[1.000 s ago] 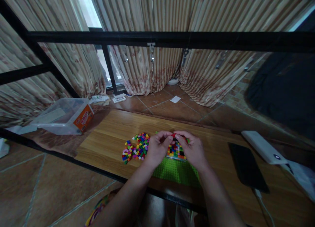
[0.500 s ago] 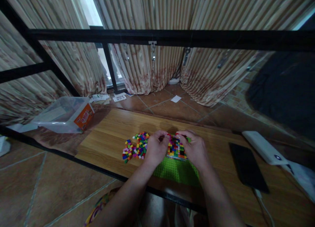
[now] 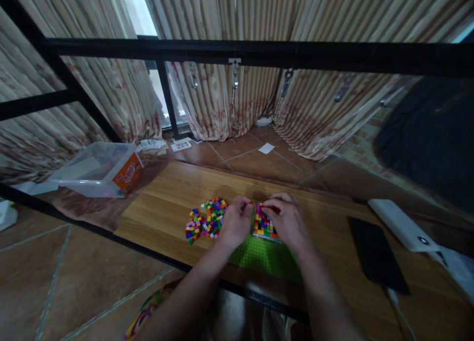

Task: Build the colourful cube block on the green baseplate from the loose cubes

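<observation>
Bright bricks on wood grain

Multicoloured small plastic bricks (image 3: 207,218) at centre; lime-green studded plastic baseplate (image 3: 264,256); black flat phone (image 3: 377,255) lower right.

**Lighting and picture quality**

Dim overall, warm brown cast. Daylight enters through the window gap (image 3: 137,10) between the curtains (image 3: 229,99) at far left, overexposed there. Soft shadows fall on the wooden board (image 3: 166,203) far of the hands. Strong wide-angle bending at the edges. Right side dark, detail lost; small bricks slightly soft.
</observation>
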Available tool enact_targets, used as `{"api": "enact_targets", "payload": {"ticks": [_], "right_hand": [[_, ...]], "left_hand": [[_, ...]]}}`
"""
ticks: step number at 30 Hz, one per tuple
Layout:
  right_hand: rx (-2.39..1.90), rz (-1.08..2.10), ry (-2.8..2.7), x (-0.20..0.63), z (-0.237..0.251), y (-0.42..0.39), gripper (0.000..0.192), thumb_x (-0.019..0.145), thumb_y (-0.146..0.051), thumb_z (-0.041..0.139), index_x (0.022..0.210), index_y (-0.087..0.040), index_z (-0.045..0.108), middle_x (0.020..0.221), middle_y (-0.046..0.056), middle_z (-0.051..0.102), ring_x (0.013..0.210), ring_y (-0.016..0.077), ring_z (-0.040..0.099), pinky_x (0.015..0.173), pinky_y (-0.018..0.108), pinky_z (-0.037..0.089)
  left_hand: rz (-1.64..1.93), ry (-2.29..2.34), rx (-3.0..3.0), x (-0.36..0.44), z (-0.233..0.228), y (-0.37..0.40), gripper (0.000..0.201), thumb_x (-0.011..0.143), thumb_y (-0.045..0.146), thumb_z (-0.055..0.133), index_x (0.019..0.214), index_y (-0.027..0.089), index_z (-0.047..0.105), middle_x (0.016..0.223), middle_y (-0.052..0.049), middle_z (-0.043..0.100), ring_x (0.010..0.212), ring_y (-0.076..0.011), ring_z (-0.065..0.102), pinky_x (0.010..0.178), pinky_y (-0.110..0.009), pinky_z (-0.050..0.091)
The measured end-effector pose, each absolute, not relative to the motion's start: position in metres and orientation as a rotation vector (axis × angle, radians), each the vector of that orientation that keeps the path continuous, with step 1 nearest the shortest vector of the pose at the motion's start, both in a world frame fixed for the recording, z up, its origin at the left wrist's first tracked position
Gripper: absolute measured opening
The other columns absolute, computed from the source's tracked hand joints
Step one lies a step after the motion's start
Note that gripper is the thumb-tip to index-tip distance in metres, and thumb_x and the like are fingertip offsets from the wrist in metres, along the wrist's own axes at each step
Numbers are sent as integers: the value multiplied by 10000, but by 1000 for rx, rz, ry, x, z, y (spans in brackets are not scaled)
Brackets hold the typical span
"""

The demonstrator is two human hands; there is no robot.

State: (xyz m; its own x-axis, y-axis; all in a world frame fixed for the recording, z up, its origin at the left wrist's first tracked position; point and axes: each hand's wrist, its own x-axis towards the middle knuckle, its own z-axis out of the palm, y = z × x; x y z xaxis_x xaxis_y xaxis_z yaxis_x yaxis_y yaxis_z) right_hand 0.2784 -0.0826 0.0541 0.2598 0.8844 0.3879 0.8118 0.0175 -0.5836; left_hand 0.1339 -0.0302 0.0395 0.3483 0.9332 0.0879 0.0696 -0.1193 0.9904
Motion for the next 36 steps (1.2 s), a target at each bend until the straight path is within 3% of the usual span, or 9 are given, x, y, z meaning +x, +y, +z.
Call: {"api": "enact_targets", "payload": {"ticks": [14,27,36], "right_hand": [[-1755,199,-1481,279,49,-77,195,823,-341,601,696,-234,704,869,46,629,865,212,592,831,374,443],[-1756,11,-1682,275,48,-86,241,886,-298,523,825,-234,747,927,73,662,883,235,580,809,389,466],[-1815,-28,-1729,270,49,-88,252,881,-237,496,816,-244,739,916,71,665,880,233,580,805,387,460]], "left_hand": [[940,991,1589,133,40,-35,75,866,219,524,818,179,565,734,0,602,699,-137,578,668,-250,436],[931,1016,1588,132,46,-38,86,859,177,504,808,179,573,721,2,601,683,-134,566,653,-248,423],[926,1077,1667,134,48,-42,97,868,186,490,812,198,569,716,-1,586,678,-149,558,647,-262,412]]}}
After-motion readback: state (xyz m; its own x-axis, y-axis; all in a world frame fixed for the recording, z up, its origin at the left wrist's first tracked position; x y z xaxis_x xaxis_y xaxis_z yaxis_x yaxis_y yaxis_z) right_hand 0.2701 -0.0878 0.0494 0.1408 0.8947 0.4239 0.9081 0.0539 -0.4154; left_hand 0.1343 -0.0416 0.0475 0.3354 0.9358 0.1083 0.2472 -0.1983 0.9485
